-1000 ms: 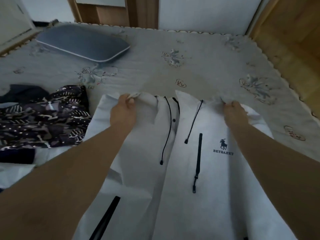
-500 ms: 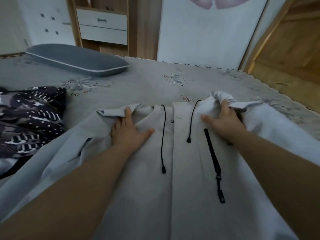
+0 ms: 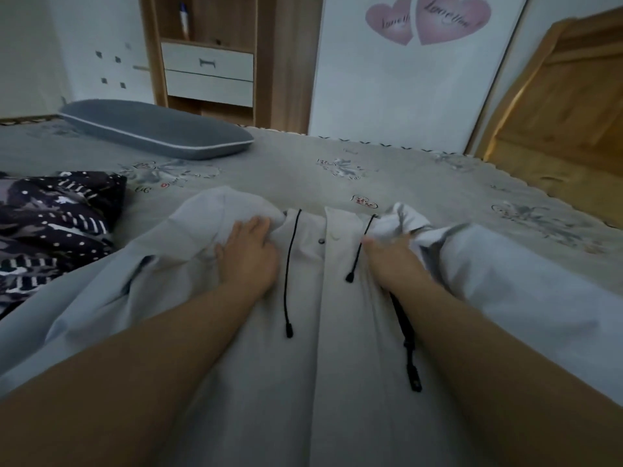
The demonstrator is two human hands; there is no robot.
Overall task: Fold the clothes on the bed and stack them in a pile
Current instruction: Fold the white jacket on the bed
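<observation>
White jacket [image 3: 323, 348] spread front-up across lower centre of frame on bed [image 3: 421, 183]. Left hand [image 3: 247, 256] lies flat, fingers straight, pressing the collar left of centre. Right hand [image 3: 392, 256] right of centre, fingers curled into bunched hood fabric. Both forearms extended forward.

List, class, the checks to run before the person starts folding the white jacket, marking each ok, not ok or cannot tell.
1. White jacket front up on the bed: ok.
2. Left hand flat on the cloth: ok.
3. Right hand has a grip on the bunched collar: cannot tell, blurred.
4. Hood fabric smoothed: not ok, bunched at both sides.
5. Patterned garment clear of the jacket: ok.
6. Pillow out of the way: ok.
</observation>
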